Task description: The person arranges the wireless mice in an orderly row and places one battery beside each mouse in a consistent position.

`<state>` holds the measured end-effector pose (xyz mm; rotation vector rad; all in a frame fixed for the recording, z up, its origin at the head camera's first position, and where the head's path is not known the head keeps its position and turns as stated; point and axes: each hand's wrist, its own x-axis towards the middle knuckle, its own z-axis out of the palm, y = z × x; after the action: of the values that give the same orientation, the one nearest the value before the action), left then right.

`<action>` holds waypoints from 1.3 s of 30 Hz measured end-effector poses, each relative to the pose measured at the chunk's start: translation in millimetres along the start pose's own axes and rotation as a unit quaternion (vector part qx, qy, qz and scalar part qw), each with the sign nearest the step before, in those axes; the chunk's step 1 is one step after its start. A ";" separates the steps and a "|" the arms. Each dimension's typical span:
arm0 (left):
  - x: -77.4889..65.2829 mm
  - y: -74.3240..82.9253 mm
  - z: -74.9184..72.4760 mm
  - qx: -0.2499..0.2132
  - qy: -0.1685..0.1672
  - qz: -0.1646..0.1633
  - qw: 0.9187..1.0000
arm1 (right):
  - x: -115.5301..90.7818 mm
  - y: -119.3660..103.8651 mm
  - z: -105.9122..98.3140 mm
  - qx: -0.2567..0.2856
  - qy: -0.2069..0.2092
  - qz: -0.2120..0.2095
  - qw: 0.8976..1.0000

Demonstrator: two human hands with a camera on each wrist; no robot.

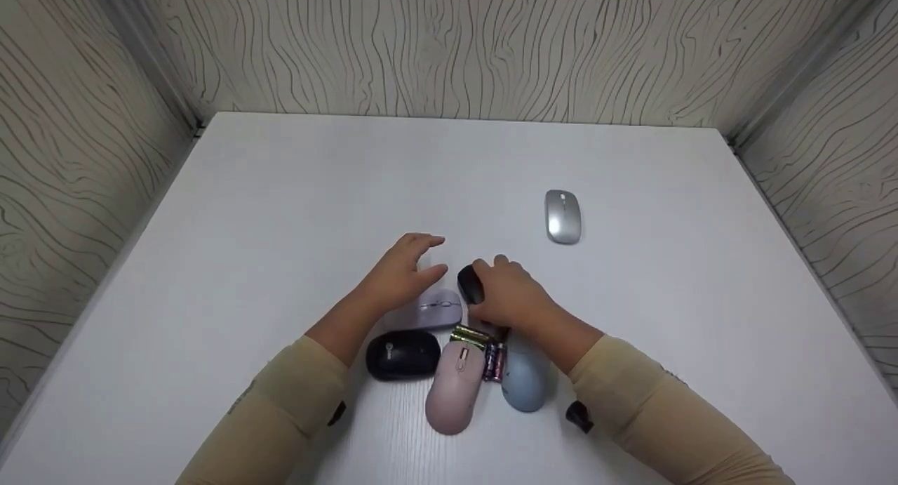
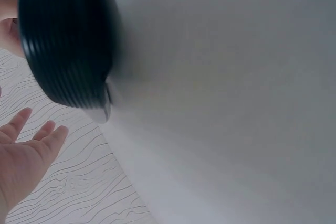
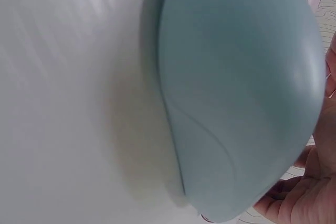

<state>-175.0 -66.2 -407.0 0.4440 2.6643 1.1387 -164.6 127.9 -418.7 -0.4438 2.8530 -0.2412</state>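
My right hand [image 1: 515, 297] grips a small black mouse [image 1: 469, 284] between thumb and fingers, partly covering it. Just left of it, my left hand [image 1: 400, 278] holds nothing, its fingers extended and the thumb apart. Below the left hand lies a pale lilac mouse [image 1: 440, 309]. In the left wrist view the left hand [image 2: 26, 163] shows straight fingers beyond a larger black mouse [image 2: 68, 40]. A light blue mouse [image 3: 241, 87] fills much of the right wrist view, in front of the right hand [image 3: 310, 187].
Nearest me lie the larger black mouse [image 1: 403, 355], a pink mouse [image 1: 454, 390] and the light blue mouse [image 1: 525, 380]. Green-gold batteries [image 1: 469, 335] and dark-and-red batteries [image 1: 494, 362] sit among them. A silver mouse [image 1: 563, 217] lies farther back on the white table [image 1: 316, 183].
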 end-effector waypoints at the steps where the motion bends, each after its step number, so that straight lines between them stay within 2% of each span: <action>1: 0.2 -0.2 -0.1 0.000 0.000 0.000 1.000 | 0.1 0.0 -0.4 -0.001 0.002 -0.002 1.000; 20: 7.6 -6.2 -5.8 0.003 0.014 -0.009 1.000 | 13.5 2.0 -30.7 0.044 0.012 0.025 0.999; 30: 23.6 -5.7 -15.4 0.006 0.017 -0.022 1.000 | 43.2 4.8 -52.3 0.070 0.019 0.059 0.996; 39: 43.0 0.1 -20.6 0.023 0.017 -0.026 0.999 | 75.6 6.2 -61.6 0.106 0.023 0.102 0.989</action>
<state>-221.4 -64.6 -396.0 0.3633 2.7201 1.0803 -252.4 117.4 -377.1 -0.1057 2.8476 -0.5132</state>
